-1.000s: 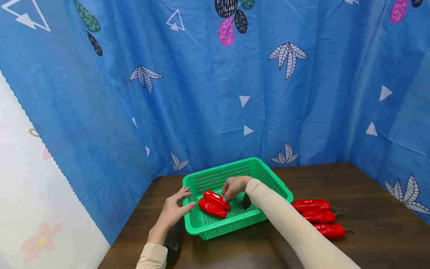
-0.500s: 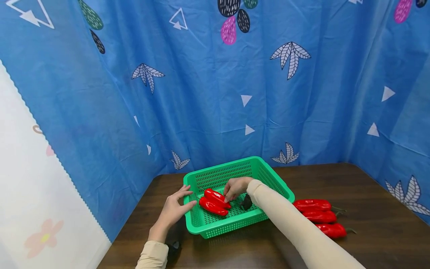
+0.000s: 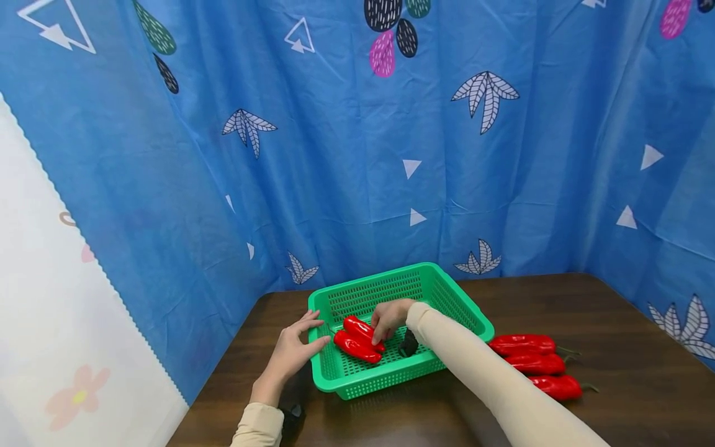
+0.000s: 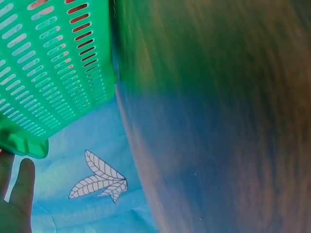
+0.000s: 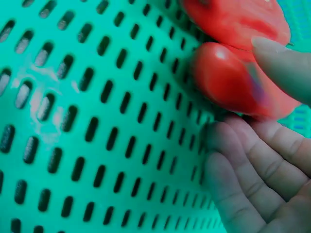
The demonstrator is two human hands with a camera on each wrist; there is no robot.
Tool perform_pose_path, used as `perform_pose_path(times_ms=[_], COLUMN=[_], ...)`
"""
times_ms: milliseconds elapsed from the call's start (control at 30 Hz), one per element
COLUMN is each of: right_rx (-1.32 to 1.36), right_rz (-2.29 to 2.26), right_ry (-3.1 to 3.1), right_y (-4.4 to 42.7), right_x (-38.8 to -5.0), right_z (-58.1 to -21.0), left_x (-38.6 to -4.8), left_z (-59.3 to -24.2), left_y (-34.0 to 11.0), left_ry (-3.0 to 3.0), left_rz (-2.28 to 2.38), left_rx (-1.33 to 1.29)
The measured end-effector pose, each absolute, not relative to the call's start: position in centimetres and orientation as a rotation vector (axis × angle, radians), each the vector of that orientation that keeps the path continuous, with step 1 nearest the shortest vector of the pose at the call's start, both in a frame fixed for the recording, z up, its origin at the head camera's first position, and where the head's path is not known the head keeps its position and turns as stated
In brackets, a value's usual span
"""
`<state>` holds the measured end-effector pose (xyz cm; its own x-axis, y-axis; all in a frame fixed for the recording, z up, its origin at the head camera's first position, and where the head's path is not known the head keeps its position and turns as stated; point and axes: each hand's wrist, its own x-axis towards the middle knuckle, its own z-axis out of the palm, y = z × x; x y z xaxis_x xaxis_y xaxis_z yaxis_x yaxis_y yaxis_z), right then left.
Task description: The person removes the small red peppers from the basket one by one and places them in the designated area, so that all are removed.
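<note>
Red, glossy and long, the rear pepper [image 3: 356, 326] in the slotted green plastic basket [image 3: 385, 374] could pivot or slip, being pinched near one end by the right hand [image 3: 391, 316], while the left hand [image 3: 293, 347] spreads its fingers at the basket's left end.

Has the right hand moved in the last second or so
Yes, slightly: judged against the green basket in the head view, the right hand has shifted left and a little towards the basket's near side.
</note>
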<state>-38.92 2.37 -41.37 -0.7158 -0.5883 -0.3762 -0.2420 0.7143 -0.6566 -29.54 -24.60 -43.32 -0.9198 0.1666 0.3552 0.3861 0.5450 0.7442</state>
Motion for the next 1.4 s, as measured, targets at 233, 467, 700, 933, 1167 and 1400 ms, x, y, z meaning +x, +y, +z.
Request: perform_pose_path(times_ms=[233, 467, 700, 933, 1167, 1400], right_rx=[-0.618, -0.624, -0.612, -0.616, -0.657, -0.627], right_rz=[-0.763, -0.749, -0.750, -0.714, -0.655, -0.692], right_ry=[2.366, 2.372, 2.350, 2.380, 2.419, 2.399], right_y=[2.0, 2.2, 2.2, 2.2, 2.5, 2.5], right_x=[-39.4, -38.9, -38.7, -38.2, -37.8, -38.4], right_z=[-41.8, -41.8, -41.5, -41.1, -40.6, -40.6], left_x=[-29.6, -29.5, -29.5, -29.6, -29.6, -29.4], left_z=[-43.3, -43.5, -43.5, -43.4, -43.4, -43.3], left_y=[-24.5, -24.5, -24.6, -24.7, -24.6, -24.7], left_ry=[-2.542, -2.537, -2.534, -2.539, -2.544, -2.545], left_rz=[-1.309, -1.295, -1.302, -1.307, -1.302, -1.315], left_rx=[-0.465, -0.459, -0.464, -0.470, -0.461, -0.460])
